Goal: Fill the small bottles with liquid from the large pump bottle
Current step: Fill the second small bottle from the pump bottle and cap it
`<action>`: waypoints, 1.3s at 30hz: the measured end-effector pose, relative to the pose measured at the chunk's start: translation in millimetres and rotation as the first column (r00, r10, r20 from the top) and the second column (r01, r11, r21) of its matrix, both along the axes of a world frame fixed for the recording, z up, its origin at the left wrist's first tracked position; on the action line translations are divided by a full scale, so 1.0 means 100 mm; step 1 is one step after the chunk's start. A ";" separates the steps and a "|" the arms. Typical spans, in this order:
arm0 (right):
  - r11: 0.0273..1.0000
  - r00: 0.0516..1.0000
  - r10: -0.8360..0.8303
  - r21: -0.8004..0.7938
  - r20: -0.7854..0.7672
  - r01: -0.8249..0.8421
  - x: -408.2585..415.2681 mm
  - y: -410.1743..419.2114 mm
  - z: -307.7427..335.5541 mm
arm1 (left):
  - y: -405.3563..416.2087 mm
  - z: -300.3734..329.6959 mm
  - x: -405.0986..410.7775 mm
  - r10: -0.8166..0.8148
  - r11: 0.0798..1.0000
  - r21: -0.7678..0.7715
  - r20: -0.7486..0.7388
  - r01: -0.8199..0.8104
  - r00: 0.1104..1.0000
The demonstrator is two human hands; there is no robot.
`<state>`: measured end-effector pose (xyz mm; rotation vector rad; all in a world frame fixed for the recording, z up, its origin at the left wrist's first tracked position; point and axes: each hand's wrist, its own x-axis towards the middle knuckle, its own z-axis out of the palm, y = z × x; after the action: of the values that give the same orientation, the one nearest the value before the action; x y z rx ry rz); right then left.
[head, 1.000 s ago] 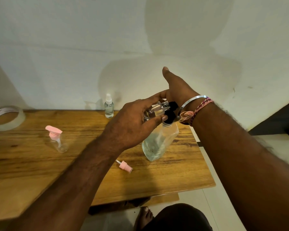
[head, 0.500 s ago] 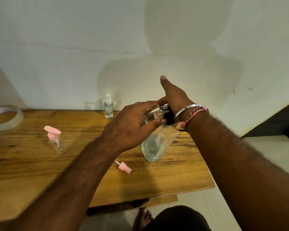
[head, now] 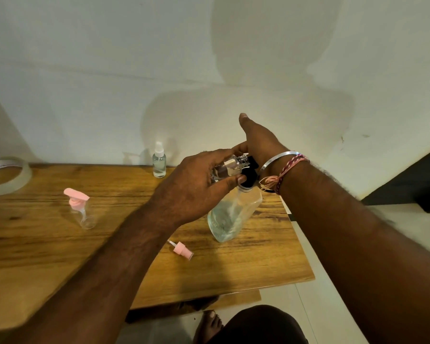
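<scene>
The large clear pump bottle [head: 233, 214], part full of liquid, stands tilted on the wooden table [head: 47, 249] near its right edge. My right hand [head: 258, 142] rests on its black pump head [head: 249, 175], thumb raised. My left hand [head: 196, 187] holds a small clear open bottle [head: 230, 167] on its side, its threaded neck against the pump's nozzle. The bottle's pink spray cap [head: 181, 250] lies loose on the table below my left forearm.
A small bottle with a pink pump [head: 81, 211] stands at the left. A small spray bottle with a white cap [head: 159, 161] stands by the wall. A roll of clear tape [head: 4, 175] lies at the far left. The table's right edge is near my right arm.
My right hand has come down on the pump head, its thumb lower than before. The small bottle in my left hand has stayed at the nozzle.
</scene>
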<state>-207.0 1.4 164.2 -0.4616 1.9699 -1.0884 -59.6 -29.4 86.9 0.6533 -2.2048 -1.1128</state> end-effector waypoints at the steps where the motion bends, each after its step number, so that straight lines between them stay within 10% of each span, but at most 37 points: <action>1: 1.000 1.000 0.004 0.012 0.009 -0.005 0.00 -0.02 0.01 | 0.00 0.00 0.00 0.003 1.000 0.005 0.000 -0.003 1.000; 39: 0.998 0.996 0.050 -0.033 -0.079 -0.053 0.00 -0.06 -0.03 | 0.03 -0.09 0.01 0.046 0.997 -0.059 0.025 -0.044 0.999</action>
<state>-207.3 -4.8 161.2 -0.5787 1.9985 -1.0884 -58.2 -26.2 77.4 0.6921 -2.2249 -1.0182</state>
